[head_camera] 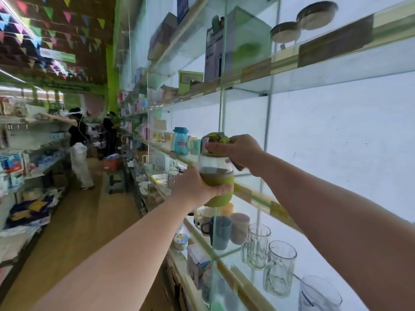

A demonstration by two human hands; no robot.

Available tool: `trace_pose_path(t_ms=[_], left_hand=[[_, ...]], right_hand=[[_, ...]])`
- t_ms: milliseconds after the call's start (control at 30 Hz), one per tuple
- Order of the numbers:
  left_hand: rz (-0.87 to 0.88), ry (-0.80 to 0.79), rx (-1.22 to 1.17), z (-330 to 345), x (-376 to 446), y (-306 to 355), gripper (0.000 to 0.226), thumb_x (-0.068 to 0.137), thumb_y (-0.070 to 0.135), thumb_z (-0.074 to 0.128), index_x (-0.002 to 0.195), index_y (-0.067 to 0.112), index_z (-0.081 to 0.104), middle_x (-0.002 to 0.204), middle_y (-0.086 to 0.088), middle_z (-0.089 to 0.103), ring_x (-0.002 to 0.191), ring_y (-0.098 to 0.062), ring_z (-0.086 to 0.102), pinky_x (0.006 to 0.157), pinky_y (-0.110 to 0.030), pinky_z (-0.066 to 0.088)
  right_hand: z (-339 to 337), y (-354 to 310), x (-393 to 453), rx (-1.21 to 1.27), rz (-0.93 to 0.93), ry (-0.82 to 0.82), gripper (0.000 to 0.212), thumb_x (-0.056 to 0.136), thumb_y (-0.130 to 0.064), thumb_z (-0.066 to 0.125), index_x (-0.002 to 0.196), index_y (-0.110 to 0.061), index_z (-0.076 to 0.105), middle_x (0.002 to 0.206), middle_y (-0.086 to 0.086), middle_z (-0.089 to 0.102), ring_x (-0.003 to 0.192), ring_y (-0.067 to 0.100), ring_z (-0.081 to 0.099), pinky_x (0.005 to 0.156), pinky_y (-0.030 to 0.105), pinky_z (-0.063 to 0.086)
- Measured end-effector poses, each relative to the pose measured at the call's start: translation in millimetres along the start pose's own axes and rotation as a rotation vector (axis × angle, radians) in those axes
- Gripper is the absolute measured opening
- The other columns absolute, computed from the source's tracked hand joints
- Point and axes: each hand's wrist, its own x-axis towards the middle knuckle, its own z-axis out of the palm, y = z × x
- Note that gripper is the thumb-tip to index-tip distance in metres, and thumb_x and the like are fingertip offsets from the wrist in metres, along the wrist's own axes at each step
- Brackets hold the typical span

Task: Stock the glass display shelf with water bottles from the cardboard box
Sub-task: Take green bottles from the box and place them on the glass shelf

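Left hand (193, 187) wraps the bottle (216, 173) by its grippy green sleeve; right hand (235, 150) clasps the lid (clear upper body looks slippery, probably breakable).

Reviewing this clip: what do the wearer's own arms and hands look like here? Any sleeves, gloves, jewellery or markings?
Both forearms are bare right to the bottom of the frame, with no sleeve in view. The left hand and right hand wear no gloves; no watch, ring, bracelet or marking shows.
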Motion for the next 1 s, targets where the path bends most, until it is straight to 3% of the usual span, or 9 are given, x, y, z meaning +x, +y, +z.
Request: trace_pose_path(t_ms=[100, 300, 533, 700, 800, 1000], left_hand=[[0.024, -0.01, 0.016, 13.5, 25.8, 26.0, 0.102, 0.051, 0.072, 0.073, 0.128, 0.012, 0.042, 0.124, -0.004, 0.056, 0.113, -0.027, 0.055, 0.094, -0.04, 0.048], [0.025, -0.07, 0.011, 54.5, 70.2, 56.9, 0.096, 0.057, 0.066, 0.075, 0.128, 0.011, 0.04, 0.126, -0.006, 0.054, 0.114, -0.026, 0.053, 0.093, -0.037, 0.047], [-0.013, -0.183, 0.057, 106.1, 114.6, 76.6, 0.101, 0.06, 0.062, 0.075, 0.137, 0.011, 0.034, 0.131, -0.007, 0.041, 0.12, -0.025, 0.048, 0.095, -0.034, 0.044], [-0.011, -0.164, 0.168, 131.0, 139.0, 77.5, 0.094, 0.061, 0.064, 0.073, 0.132, 0.013, 0.04, 0.129, -0.004, 0.049, 0.122, -0.025, 0.043, 0.095, -0.034, 0.041], [-0.013, -0.182, 0.164, 141.8, 150.3, 75.9, 0.09, 0.061, 0.062, 0.075, 0.129, 0.013, 0.042, 0.126, -0.003, 0.052, 0.12, -0.024, 0.045, 0.093, -0.033, 0.042], [-0.017, -0.195, 0.082, 161.0, 166.4, 72.6, 0.085, 0.064, 0.055, 0.077, 0.128, 0.012, 0.041, 0.124, -0.002, 0.054, 0.114, -0.022, 0.054, 0.087, -0.03, 0.045]], right_hand=[[-27.1, 6.5, 20.8, -0.017, -0.008, 0.033, 0.053, 0.064, -0.058, 0.076, 0.08, -0.009, 0.063, 0.068, 0.009, 0.057, 0.049, 0.017, 0.042, 0.056, 0.029, 0.036], [-63.5, 43.3, 57.1, -0.053, 0.044, 0.079, 0.05, 0.07, -0.054, 0.073, 0.065, -0.01, 0.05, 0.034, -0.001, 0.037, 0.047, 0.021, 0.043, 0.061, 0.029, 0.039], [-82.9, 93.1, 94.9, -0.093, 0.11, 0.093, 0.048, 0.074, -0.049, 0.071, 0.062, -0.008, 0.049, 0.028, -0.001, 0.035, 0.038, 0.019, 0.037, 0.059, 0.029, 0.039], [-84.9, 114.0, 115.0, -0.112, 0.146, 0.11, 0.047, 0.078, -0.044, 0.07, 0.059, -0.01, 0.044, 0.039, 0.003, 0.037, 0.037, 0.018, 0.036, 0.042, 0.023, 0.03], [-82.1, 125.9, 126.0, -0.133, 0.177, 0.111, 0.047, 0.078, -0.044, 0.07, 0.059, -0.008, 0.045, 0.033, 0.001, 0.037, 0.036, 0.018, 0.037, 0.043, 0.023, 0.03], [-80.3, 136.7, 143.1, -0.159, 0.209, 0.123, 0.044, 0.078, -0.048, 0.068, 0.077, -0.006, 0.054, 0.056, 0.006, 0.047, 0.044, 0.018, 0.044, 0.046, 0.024, 0.036]])
